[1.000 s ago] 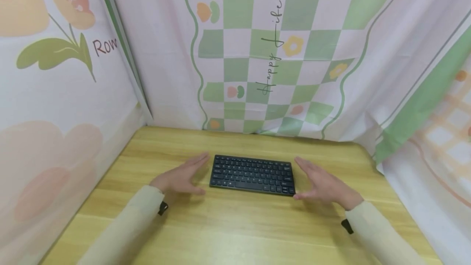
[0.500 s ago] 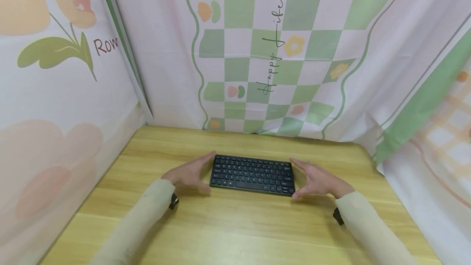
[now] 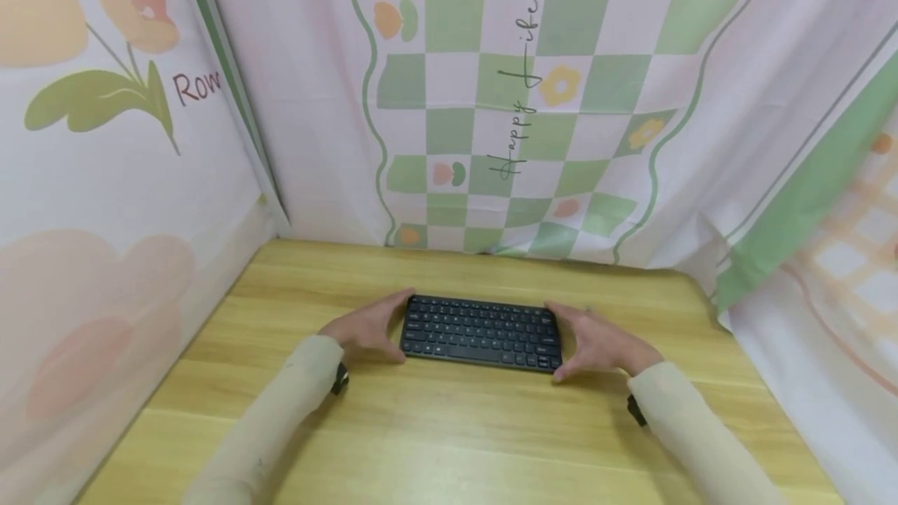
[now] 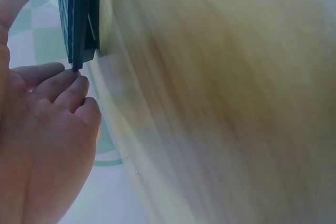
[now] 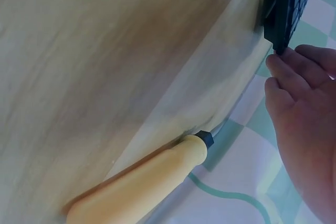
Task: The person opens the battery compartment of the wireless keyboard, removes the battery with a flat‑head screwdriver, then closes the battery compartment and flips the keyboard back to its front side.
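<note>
Nearest, the wooden worktop [image 3: 449,443] is crossed by a left sleeve [image 3: 263,427] and a right sleeve [image 3: 701,435], both beige. The black keyboard [image 3: 481,333] is placed crosswise on the worktop, keys up, between the hands. Its left end is gripped by the left hand [image 3: 362,332], thumb set at the near corner and fingers at the far one; its right end is gripped likewise by the right hand [image 3: 596,341]. In the right wrist view, a rounded yellow object [image 5: 142,187] with a dark tip is seen; what it is cannot be told. Farthest back, a green-and-white checked curtain [image 3: 456,131] is hung.
</note>
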Demonstrator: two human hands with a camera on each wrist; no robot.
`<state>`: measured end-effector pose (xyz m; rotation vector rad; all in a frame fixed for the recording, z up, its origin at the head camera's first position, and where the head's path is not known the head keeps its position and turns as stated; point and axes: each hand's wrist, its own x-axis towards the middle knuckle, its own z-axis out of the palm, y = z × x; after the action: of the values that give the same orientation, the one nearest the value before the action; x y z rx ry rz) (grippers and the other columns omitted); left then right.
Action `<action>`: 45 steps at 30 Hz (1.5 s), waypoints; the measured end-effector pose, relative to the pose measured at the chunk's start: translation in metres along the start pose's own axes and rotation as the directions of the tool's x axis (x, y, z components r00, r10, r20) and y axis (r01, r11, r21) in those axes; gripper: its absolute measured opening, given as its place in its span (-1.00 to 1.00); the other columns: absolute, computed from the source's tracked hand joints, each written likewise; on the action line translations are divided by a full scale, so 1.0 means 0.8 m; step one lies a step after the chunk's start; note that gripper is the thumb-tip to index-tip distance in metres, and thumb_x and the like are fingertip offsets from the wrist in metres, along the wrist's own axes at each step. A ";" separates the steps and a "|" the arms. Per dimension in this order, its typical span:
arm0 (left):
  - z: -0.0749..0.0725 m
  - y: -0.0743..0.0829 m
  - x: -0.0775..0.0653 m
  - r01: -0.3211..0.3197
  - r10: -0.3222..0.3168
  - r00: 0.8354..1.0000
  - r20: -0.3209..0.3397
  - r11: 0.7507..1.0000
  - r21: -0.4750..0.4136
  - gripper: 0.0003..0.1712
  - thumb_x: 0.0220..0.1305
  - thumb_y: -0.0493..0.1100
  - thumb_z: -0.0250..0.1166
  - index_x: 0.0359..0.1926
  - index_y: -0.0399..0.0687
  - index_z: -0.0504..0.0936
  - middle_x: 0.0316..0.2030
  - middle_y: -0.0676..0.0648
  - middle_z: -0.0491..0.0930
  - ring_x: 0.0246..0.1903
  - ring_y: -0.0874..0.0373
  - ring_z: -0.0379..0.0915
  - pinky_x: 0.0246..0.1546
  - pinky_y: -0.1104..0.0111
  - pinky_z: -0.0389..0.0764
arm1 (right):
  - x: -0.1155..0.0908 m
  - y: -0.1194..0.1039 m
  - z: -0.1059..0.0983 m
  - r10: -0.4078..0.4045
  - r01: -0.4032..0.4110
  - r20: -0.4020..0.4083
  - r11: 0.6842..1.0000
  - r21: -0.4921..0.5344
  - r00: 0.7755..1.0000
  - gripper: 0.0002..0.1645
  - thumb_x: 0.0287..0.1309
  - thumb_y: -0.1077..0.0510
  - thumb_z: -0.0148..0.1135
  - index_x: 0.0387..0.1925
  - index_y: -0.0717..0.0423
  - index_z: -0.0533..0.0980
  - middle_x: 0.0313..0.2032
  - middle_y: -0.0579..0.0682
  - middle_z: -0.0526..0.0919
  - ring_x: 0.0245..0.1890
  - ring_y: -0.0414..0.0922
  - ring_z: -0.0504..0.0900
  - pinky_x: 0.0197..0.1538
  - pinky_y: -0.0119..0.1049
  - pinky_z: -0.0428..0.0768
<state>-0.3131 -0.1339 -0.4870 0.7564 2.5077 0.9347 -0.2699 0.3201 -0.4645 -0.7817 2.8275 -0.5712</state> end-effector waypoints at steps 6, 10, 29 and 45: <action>0.001 0.003 0.000 0.009 -0.009 1.000 -0.023 1.000 -0.014 0.57 -0.20 -0.12 0.76 0.71 -0.04 -0.08 0.70 -0.21 -0.04 0.67 -0.19 -0.08 0.67 -0.12 0.03 | 0.004 -0.004 0.004 0.020 -0.020 -0.002 1.000 -0.024 1.000 0.67 -0.39 -0.25 0.78 0.60 0.41 0.06 0.55 0.44 0.23 0.53 0.42 0.28 0.52 0.56 0.01; 0.002 0.005 0.001 0.005 -0.007 0.999 -0.047 0.999 -0.045 0.56 -0.25 -0.17 0.76 0.70 -0.06 -0.04 0.69 -0.22 -0.02 0.67 -0.21 -0.07 0.66 -0.14 0.03 | 0.006 -0.004 0.006 0.017 -0.018 -0.025 0.999 -0.031 1.000 0.67 -0.43 -0.26 0.79 0.60 0.39 0.08 0.55 0.44 0.25 0.51 0.44 0.30 0.50 0.57 0.04; -0.033 0.032 -0.010 -0.218 0.194 0.972 -0.134 0.955 -0.199 0.50 -0.19 -0.27 0.67 0.69 -0.19 -0.09 0.69 -0.26 -0.05 0.68 -0.22 -0.13 0.68 -0.13 -0.05 | 0.002 -0.007 -0.009 0.026 -0.028 0.050 0.999 0.046 0.998 0.71 -0.34 -0.27 0.76 0.64 0.37 -0.03 0.59 0.44 0.14 0.52 0.43 0.27 0.56 0.39 0.19; -0.132 0.135 -0.010 -0.299 0.279 0.939 -0.200 0.951 -0.079 0.40 -0.05 -0.08 0.63 0.68 -0.19 -0.04 0.68 -0.22 0.03 0.67 -0.17 -0.05 0.70 -0.08 -0.02 | -0.006 -0.033 -0.076 -0.069 0.069 0.002 0.998 0.003 0.998 0.60 -0.19 -0.28 0.72 0.59 0.49 0.03 0.54 0.50 0.21 0.36 0.38 0.50 0.50 0.37 0.33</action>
<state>-0.3203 -0.1215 -0.3364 1.0685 2.5192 1.2852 -0.2683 0.3214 -0.3985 -0.8814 2.8068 -0.5835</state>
